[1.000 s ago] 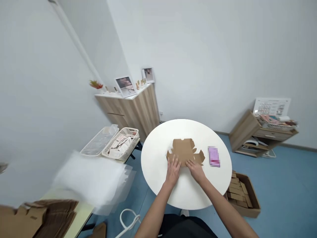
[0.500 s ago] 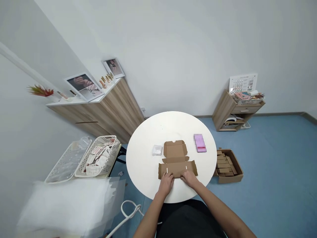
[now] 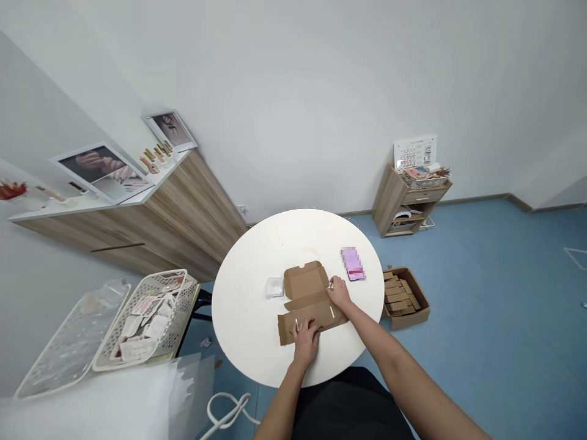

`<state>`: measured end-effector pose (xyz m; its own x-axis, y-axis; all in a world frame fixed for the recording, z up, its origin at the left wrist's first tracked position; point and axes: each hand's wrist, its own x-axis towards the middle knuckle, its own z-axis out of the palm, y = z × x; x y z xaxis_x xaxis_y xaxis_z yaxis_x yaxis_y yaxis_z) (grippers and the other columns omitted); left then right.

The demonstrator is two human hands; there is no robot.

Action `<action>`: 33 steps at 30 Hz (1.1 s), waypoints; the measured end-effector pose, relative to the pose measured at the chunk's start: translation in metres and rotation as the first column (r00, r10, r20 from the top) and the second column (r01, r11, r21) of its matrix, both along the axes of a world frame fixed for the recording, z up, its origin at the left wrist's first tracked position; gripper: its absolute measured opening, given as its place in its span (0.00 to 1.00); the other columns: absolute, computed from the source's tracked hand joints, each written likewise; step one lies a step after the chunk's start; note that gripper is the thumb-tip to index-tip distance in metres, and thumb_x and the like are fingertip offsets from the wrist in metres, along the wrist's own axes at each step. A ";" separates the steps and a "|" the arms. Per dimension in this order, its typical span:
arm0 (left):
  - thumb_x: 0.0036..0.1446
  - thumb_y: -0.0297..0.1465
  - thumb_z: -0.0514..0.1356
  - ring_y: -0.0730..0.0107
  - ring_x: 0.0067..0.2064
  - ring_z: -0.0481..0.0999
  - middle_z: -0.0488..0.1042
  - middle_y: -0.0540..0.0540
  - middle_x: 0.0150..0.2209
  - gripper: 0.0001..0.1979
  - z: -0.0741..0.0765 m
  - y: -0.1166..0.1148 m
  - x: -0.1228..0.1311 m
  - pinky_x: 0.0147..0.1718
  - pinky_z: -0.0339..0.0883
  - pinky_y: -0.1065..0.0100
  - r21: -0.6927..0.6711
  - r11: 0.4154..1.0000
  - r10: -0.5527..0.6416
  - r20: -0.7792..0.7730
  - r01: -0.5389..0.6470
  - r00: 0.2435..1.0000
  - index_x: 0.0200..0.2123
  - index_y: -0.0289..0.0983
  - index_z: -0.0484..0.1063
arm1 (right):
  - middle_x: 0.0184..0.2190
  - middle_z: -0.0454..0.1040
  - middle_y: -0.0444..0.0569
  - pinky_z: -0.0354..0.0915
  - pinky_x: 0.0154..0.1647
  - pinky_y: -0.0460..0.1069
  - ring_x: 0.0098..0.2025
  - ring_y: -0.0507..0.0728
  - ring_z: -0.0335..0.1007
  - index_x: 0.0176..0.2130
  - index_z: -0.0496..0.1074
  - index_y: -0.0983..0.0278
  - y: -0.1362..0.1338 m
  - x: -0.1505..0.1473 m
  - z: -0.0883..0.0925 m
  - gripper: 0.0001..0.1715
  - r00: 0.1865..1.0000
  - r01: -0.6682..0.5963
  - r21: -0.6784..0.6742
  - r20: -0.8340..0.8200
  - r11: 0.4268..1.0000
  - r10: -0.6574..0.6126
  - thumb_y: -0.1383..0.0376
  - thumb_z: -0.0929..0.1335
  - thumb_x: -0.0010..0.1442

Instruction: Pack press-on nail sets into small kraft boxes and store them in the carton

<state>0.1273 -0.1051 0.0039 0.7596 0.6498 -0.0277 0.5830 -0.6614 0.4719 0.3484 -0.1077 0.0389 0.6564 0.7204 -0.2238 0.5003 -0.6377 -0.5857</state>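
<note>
A flat brown cardboard box blank (image 3: 303, 293) lies on the round white table (image 3: 247, 305), its flaps partly raised. My left hand (image 3: 306, 342) is on the blank's front panel, fingers curled against the cardboard. My right hand (image 3: 339, 293) sits at the blank's right end, near a small white tab (image 3: 331, 312). Just left of the blank lies a small clear plastic packet (image 3: 275, 288). Beyond my right hand is a pink packet (image 3: 353, 264), its surface blurred.
On the left, a white basket (image 3: 147, 321) holds paper packets beside a clear tray (image 3: 73, 345). A floor box (image 3: 403, 299) of stacked cardboard stands right of the table. A white cable (image 3: 224, 412) lies on the blue floor. A wooden cabinet (image 3: 183, 220) stands behind.
My right hand has moved from the blank's front edge to its right end. My left hand remains on the front panel. The view has swung, shifting the room to the left.
</note>
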 end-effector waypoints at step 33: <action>0.44 0.46 0.68 0.43 0.70 0.43 0.45 0.34 0.70 0.57 -0.001 0.059 0.031 0.66 0.36 0.42 0.099 0.991 -0.053 -0.297 0.086 0.953 0.69 0.38 0.40 | 0.39 0.79 0.49 0.57 0.39 0.47 0.41 0.56 0.72 0.38 0.75 0.62 0.006 0.003 0.008 0.11 0.988 -0.149 -0.181 -0.053 0.972 0.142 0.62 0.64 0.62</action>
